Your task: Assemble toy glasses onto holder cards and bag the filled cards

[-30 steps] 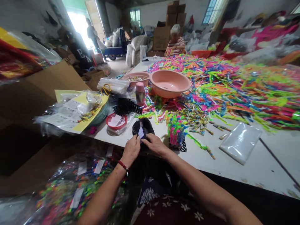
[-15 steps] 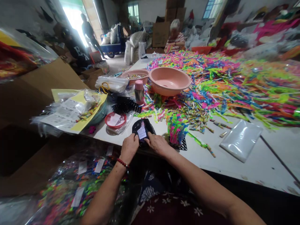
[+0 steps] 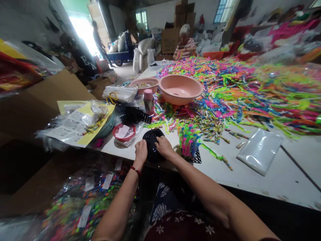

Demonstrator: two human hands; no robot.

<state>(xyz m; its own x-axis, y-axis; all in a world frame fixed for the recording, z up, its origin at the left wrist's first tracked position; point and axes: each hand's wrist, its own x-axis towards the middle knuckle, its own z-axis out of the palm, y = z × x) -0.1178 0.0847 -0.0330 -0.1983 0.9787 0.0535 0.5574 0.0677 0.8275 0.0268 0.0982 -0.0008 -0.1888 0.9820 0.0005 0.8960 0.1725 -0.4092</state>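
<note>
A small black pouch (image 3: 151, 142) lies at the near edge of the white table (image 3: 281, 174). My left hand (image 3: 140, 150), with a red bead bracelet on the wrist, grips the pouch's left side with bent fingers. My right hand (image 3: 163, 146) is closed on its right side. Just to the right stands a bunch of bright plastic sticks (image 3: 187, 140) upright in a black mesh holder.
A huge heap of neon plastic pieces (image 3: 240, 90) covers the far table. Two pink basins (image 3: 180, 88), a pink-capped bottle (image 3: 148, 100), a red basket (image 3: 123, 131), black mesh pieces (image 3: 134, 115) and a clear plastic bag (image 3: 259, 150) lie around. Cardboard boxes stand at left. A person sits far back (image 3: 185, 45).
The white slip seen at the pouch's mouth is no longer visible. Both hands have moved forward onto the pouch and closed over it.
</note>
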